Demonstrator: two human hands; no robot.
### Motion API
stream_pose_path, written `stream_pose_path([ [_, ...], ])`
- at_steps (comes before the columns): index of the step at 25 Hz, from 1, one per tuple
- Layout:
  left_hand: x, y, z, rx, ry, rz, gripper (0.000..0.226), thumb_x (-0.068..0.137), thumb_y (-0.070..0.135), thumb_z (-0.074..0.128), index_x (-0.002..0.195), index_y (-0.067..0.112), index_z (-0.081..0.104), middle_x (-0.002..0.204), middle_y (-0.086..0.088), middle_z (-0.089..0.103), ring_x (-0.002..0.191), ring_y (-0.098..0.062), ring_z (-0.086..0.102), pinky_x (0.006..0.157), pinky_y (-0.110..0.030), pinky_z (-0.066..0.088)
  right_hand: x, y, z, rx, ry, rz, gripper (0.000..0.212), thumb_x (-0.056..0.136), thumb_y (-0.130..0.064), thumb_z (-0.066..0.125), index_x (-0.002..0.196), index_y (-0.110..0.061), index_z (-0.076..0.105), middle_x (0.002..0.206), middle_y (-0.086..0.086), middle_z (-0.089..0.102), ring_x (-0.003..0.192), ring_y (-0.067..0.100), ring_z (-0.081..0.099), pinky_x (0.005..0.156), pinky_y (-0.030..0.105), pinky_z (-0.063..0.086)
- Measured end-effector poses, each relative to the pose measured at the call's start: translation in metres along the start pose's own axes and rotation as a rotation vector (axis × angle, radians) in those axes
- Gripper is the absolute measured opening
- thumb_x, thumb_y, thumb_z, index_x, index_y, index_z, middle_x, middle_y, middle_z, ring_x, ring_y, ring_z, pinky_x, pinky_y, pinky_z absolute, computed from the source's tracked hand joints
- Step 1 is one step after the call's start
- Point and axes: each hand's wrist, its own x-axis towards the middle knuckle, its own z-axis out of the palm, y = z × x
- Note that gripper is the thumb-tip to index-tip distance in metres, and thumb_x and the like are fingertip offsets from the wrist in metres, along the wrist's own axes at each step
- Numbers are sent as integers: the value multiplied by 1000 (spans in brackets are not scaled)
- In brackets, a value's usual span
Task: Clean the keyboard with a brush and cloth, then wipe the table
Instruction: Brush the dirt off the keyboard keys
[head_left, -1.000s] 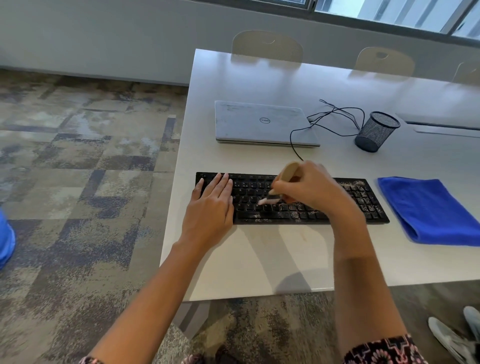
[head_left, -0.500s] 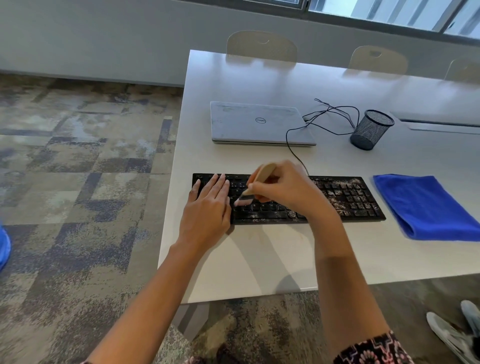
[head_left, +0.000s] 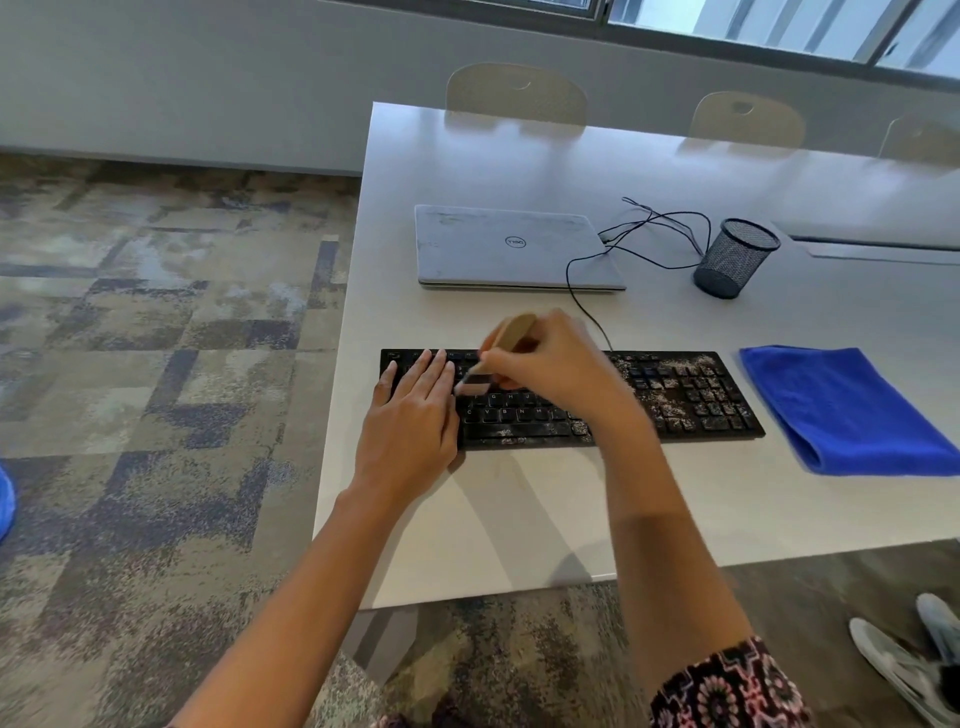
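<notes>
My left hand (head_left: 410, 421) lies flat, fingers straight, on the left end of the black, grit-speckled keyboard (head_left: 685, 400). My right hand (head_left: 550, 364) grips a rounded wooden brush (head_left: 511, 332), bristles on the keys just beside my left hand. The folded blue cloth (head_left: 841, 410) lies right of the keyboard on the smooth white desk (head_left: 519, 509).

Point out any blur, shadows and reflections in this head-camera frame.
Head view: the brush bristles smear with motion below the right hand; soft arm shadows fall on the table toward its near edge; the far tabletop mirrors the chair backs.
</notes>
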Motion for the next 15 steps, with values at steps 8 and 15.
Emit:
stream_pose_path([
  [8, 0, 0, 0, -3, 3, -9, 57, 97, 34, 21, 141, 10, 49, 148, -4, 46, 142, -15, 34, 119, -44, 20, -10, 33, -40, -261, 144, 163, 13, 86, -19, 72, 83, -7, 75, 77, 8, 74, 76, 29, 71, 74, 39, 60],
  [15, 0, 0, 1, -5, 2, -8, 58, 97, 35, 21, 141, 11, 49, 148, -4, 45, 142, -15, 34, 119, -44, 21, 5, 23, -8, -105, 315, 113, 18, 95, -22, 67, 96, -5, 73, 79, 2, 71, 68, 15, 70, 68, 25, 61],
])
